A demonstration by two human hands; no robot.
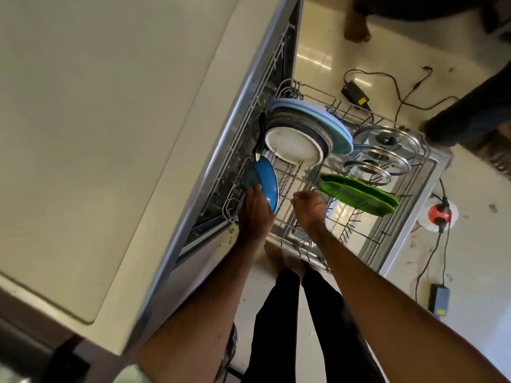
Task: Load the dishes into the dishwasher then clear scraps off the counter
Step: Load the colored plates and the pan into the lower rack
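The left hand point(255, 212) grips the blue pan point(265, 181) at its lower rim, fingers point(253, 190) curled over its greyish face. The pan stands on edge at the left side of the pulled-out dishwasher rack point(387, 233), below the white plate point(293, 146). The right hand point(309, 207) hovers over the rack wires with its fingers curled; whether they pinch a wire cannot be told

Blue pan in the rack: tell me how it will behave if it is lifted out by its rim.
The blue pan is probably rigid: it stands on edge in the rack without sagging. Its long black handle sticks out far, so it may twist in the left hand. Its glossy coating looks slippery.
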